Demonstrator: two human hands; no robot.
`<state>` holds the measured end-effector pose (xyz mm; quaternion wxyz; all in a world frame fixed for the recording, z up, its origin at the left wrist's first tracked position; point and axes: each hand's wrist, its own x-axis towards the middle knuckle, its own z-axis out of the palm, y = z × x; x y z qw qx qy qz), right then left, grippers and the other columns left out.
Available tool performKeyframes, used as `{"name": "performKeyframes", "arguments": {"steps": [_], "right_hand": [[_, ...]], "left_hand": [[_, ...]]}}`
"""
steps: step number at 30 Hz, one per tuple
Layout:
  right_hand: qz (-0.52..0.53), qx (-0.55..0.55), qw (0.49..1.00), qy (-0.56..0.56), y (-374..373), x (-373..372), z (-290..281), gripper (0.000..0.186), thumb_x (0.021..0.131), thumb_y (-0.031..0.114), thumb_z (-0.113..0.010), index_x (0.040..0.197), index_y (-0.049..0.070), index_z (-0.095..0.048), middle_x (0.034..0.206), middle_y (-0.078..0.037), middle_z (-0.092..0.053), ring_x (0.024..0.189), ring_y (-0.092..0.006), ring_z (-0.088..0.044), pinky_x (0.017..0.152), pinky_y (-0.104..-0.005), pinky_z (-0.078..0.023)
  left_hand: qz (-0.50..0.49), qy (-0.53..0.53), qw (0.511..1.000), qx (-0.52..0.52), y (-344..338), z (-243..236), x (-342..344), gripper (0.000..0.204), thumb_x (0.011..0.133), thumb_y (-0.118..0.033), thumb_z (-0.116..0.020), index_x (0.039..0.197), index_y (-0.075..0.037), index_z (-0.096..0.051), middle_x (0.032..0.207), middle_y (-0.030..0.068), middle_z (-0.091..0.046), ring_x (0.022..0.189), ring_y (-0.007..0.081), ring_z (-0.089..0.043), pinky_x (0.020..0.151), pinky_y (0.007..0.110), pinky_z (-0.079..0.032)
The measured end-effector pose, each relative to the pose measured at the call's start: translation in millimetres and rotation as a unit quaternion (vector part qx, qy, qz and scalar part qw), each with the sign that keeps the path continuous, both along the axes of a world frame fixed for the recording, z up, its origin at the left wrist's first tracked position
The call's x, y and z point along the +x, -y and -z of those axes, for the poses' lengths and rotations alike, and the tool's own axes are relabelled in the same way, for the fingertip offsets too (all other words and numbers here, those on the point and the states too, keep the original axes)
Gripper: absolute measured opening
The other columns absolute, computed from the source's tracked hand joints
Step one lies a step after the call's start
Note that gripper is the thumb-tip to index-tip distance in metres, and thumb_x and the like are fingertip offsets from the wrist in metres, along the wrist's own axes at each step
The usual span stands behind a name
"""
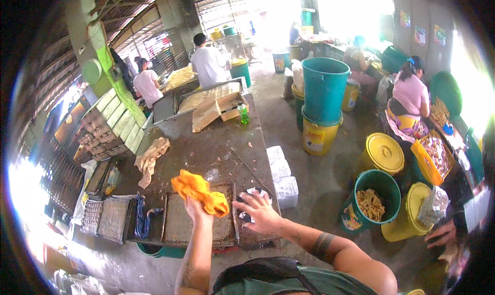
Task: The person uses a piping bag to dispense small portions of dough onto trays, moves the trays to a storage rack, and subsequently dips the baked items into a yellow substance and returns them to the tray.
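1. Closest in, the left hand (pixel 195 208) is clenched on an orange rag (pixel 200 191), holding it up just over a dark metal baking tray (pixel 180 228) at the near edge of the bench (pixel 216 145). The rag looks bunched up and isn't touching the tray right now.
2. The right hand (pixel 260 212) is spread out with fingers loose, pressing down at the tray's right rim on something white and crumpled (pixel 252 194). Can't tell if it's paper or plastic, and it isn't really gripped, more pinned.
3. As for progress, my guess is the wiping is partway. The tray surface looks dull and smeary but has no big lumps on it, so some cleaning seems done. The stack of grid-like trays (pixel 105 217) to the left, next to a blue cloth (pixel 142 220), looks untouched.
4. Further up the bench there's a beige cloth (pixel 149 158), then a torn cardboard box (pixel 219 109) and a green bottle (pixel 243 113).
5. Off to the right on the floor are white blocks (pixel 282 176), a green bucket of yellowish pieces (pixel 371 202), yellow lidded buckets (pixel 384 153) and a tall teal bin (pixel 325 89).
6. At the back, 2 people in white shirts (pixel 209 65) are working at another table, and a person in pink (pixel 410 94) sits on the right.
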<state>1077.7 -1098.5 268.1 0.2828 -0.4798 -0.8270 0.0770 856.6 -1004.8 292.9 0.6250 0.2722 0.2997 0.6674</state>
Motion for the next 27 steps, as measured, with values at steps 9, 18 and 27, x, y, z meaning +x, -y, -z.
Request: {"name": "performKeyframes", "arguments": {"steps": [9, 18, 27], "right_hand": [[-0.057, -0.163, 0.654, -0.736, -32, -13, -91, 0.054, 0.093, 0.003, -0.055, 0.145, 0.002, -0.039, 0.150, -0.018, -0.040, 0.143, -0.0322, -0.030, 0.115, -0.0427, -0.029], [0.146, -0.067, 0.987, -0.031, -45, 15, 19, 0.066, 0.092, 0.048, -0.053, 0.147, 0.014, -0.044, 0.154, -0.019, -0.034, 0.144, -0.0404, -0.027, 0.116, -0.0627, -0.010], [0.009, -0.188, 0.717, -0.671, -50, -43, -47, 0.056, 0.102, 0.040, -0.050, 0.144, 0.003, -0.041, 0.142, -0.010, -0.048, 0.131, -0.0218, -0.046, 0.107, -0.0354, -0.039]], "left_hand": [[0.171, -0.166, 0.970, 0.039, 13, 13, 33, 0.058, 0.094, -0.041, -0.061, 0.138, -0.004, -0.049, 0.136, 0.0142, -0.055, 0.128, 0.0216, -0.052, 0.110, 0.040, -0.040], [0.148, 0.093, 0.972, -0.157, 48, -36, 74, 0.046, 0.103, -0.040, -0.042, 0.132, -0.006, -0.052, 0.124, 0.0129, -0.062, 0.111, 0.0293, -0.063, 0.097, 0.045, -0.051], [-0.043, -0.676, 0.690, 0.258, 23, -16, 70, 0.045, 0.094, -0.023, -0.051, 0.134, -0.002, -0.049, 0.137, 0.0224, -0.047, 0.130, 0.0421, -0.041, 0.107, 0.052, -0.032]]}}
